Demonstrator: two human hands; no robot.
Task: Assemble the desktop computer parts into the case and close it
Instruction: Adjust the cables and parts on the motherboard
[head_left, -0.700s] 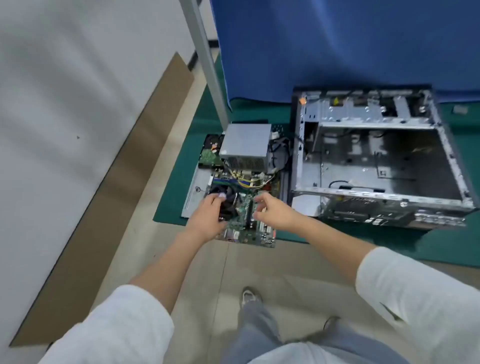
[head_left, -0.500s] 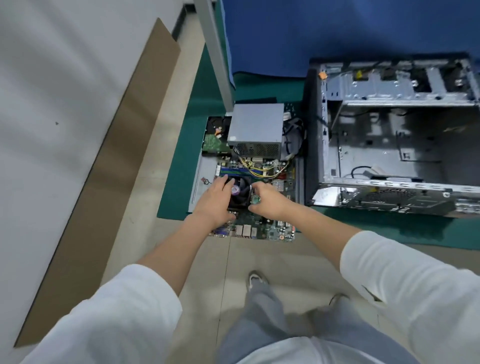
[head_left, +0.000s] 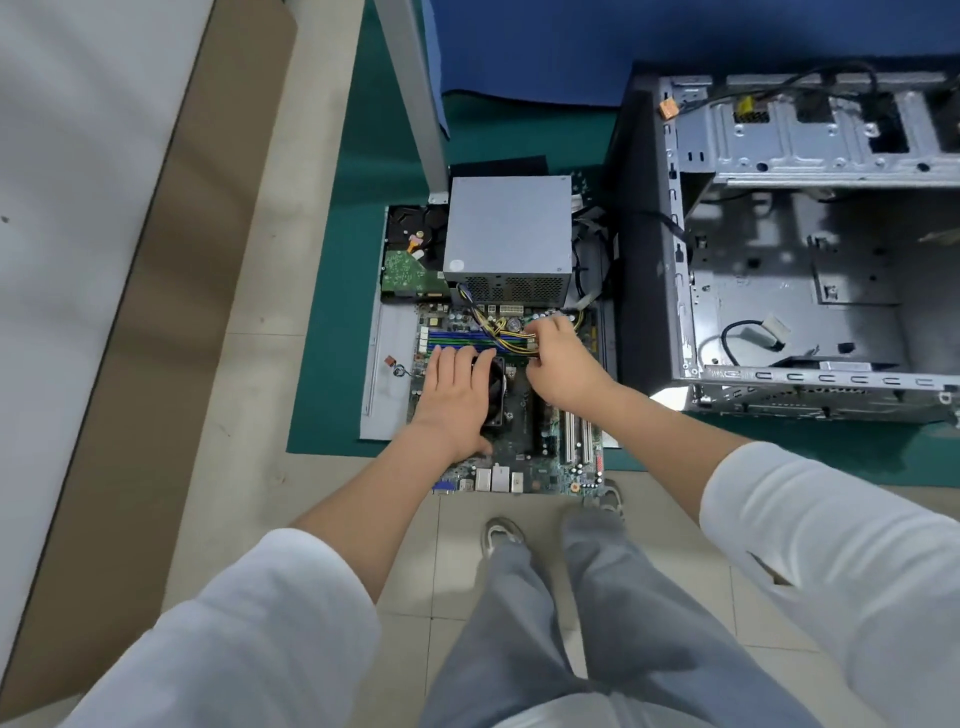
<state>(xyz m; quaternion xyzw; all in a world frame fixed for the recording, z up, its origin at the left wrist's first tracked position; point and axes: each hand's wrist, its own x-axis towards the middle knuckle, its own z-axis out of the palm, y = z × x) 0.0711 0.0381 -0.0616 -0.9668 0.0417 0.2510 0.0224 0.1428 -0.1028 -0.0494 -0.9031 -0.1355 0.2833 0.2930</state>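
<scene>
Motherboard (head_left: 524, 457): green board, blue memory slots, black fan, near edge overhanging the green mat's (head_left: 332, 364) near edge.
Left hand (head_left: 457, 395): flat, fingers straight, resting on the fan.
Right hand (head_left: 563, 364): fingers curled, pinching yellow-black cables (head_left: 493, 328).
Case (head_left: 810, 249): open, right of the board.

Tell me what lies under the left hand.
The left hand rests flat on the black CPU fan, mounted on the motherboard. Only the fan's right edge shows; the rest, and the board beneath, is covered.
</scene>
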